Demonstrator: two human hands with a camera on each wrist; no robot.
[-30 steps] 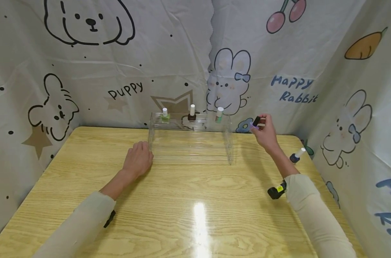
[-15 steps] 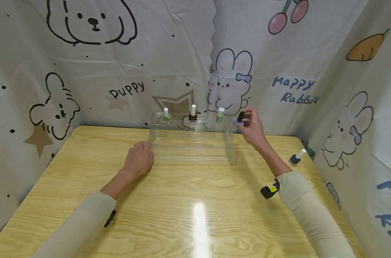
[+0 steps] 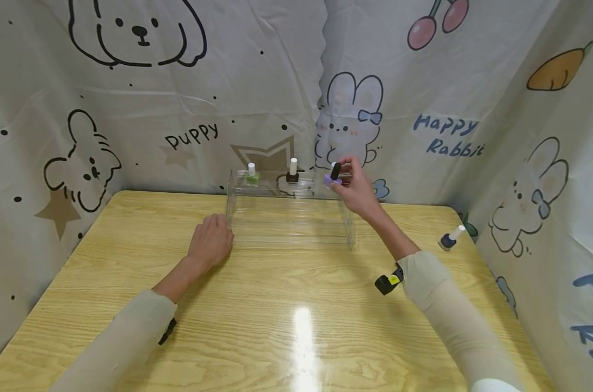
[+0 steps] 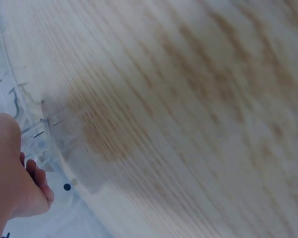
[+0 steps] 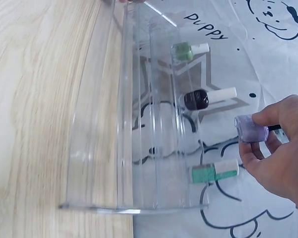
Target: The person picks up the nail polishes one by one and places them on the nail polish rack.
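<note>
A clear tiered rack [image 3: 289, 239] stands on the table. My left hand [image 3: 210, 241] grips its left end; in the left wrist view that hand [image 4: 15, 173] has curled fingers at the clear plastic. My right hand [image 3: 357, 190] pinches a nail polish bottle of lilac colour [image 5: 251, 130] with a black cap, held above the rack's right part. On the top tier stand a light green polish bottle [image 3: 252, 176], a dark brown one [image 3: 292, 174] and a teal-green one [image 5: 203, 173], all white-capped. In the head view the right hand and lilac bottle mostly hide the teal-green one.
A dark blue polish bottle [image 3: 447, 241] with a white cap stands near the table's right edge. Printed cloth [image 3: 257, 103] hangs close behind the rack and along both sides. The wooden table [image 3: 257, 316] extends in front of the rack.
My right hand has carried the lilac polish bottle leftward, from right of the rack to over its right part. The left hand has stayed at the rack's left end.
</note>
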